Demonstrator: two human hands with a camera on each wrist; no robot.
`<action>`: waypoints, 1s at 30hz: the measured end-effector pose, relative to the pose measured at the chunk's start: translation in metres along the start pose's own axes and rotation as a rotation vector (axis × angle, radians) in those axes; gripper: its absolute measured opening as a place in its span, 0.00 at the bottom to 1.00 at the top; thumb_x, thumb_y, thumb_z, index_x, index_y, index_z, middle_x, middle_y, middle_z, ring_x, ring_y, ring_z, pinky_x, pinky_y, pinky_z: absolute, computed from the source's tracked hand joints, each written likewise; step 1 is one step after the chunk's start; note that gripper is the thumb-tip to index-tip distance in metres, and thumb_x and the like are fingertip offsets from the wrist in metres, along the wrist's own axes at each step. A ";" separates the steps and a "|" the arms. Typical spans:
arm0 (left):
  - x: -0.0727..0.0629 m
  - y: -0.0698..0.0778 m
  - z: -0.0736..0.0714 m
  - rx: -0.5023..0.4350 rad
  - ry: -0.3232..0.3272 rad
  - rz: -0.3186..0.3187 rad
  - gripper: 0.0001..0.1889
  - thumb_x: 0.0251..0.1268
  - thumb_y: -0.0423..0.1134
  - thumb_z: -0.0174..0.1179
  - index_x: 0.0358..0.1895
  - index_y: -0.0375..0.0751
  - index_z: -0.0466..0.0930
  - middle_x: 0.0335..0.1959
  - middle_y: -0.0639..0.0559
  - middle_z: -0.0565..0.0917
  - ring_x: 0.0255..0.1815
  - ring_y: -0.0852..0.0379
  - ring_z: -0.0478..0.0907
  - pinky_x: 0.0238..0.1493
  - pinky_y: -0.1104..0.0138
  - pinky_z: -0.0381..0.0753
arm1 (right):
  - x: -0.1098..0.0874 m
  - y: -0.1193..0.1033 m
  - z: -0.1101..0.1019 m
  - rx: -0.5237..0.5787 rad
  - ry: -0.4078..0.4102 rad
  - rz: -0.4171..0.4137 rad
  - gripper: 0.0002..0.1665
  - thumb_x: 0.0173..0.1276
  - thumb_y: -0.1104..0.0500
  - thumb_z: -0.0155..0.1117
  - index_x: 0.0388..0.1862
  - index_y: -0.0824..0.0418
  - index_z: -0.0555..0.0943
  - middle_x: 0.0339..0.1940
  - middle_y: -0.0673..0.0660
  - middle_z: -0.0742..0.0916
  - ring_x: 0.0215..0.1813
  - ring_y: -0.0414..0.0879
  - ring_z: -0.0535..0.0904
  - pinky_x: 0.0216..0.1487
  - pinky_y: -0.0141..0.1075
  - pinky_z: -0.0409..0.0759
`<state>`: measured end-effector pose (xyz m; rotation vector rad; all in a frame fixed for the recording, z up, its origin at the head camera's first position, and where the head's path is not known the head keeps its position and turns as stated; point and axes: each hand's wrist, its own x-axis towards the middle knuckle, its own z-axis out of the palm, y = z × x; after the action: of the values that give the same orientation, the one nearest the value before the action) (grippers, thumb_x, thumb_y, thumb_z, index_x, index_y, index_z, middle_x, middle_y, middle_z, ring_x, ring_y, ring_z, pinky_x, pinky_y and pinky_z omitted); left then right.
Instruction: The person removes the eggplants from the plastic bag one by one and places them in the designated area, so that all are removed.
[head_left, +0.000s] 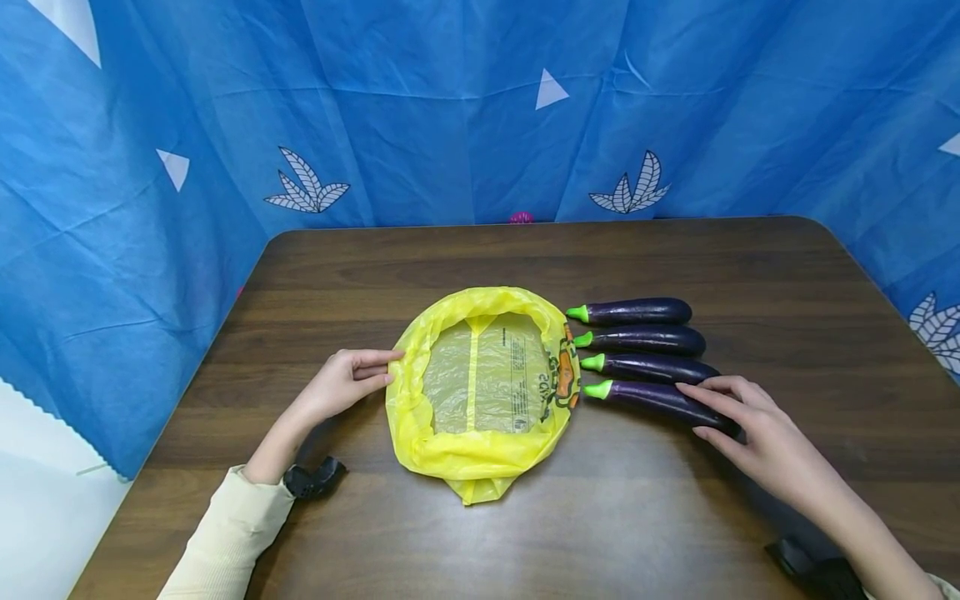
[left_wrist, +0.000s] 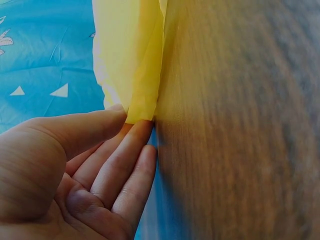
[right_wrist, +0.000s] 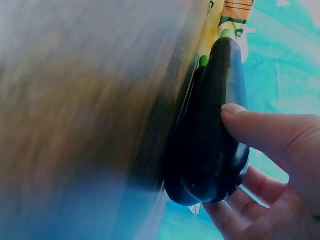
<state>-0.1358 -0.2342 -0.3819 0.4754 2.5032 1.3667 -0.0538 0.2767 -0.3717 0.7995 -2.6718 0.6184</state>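
A yellow plastic bag (head_left: 480, 454) lies on the table with its mouth spread into a round ring and its rim rolled outward. At the bag's left edge my left hand (head_left: 348, 383) pinches the yellow film between thumb and fingers, seen closely in the left wrist view (left_wrist: 100, 165). To the right of the bag, several purple eggplants lie in a row, green stems toward it. My right hand (head_left: 750, 425) grips the nearest eggplant (head_left: 660, 397) by its thick end. In the right wrist view the thumb is on one side of this eggplant (right_wrist: 215, 125), with fingers around the other.
Three more eggplants lie beyond the held one: one close behind it (head_left: 652, 367), a middle one (head_left: 645, 339) and the farthest (head_left: 641, 311). The brown wooden table (head_left: 525, 542) ends at a blue patterned curtain (head_left: 465, 125). Black straps are on both wrists.
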 end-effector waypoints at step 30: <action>-0.001 0.004 0.000 0.039 0.014 0.041 0.19 0.62 0.26 0.59 0.57 0.29 0.75 0.55 0.37 0.76 0.50 0.47 0.78 0.45 0.66 0.79 | 0.005 -0.002 0.004 -0.073 -0.017 0.047 0.42 0.38 0.71 0.78 0.58 0.60 0.76 0.46 0.62 0.75 0.47 0.59 0.69 0.41 0.50 0.71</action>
<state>-0.1344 -0.2326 -0.3784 0.5299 2.5495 1.3424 -0.0572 0.2709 -0.3722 0.7271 -2.7181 0.5241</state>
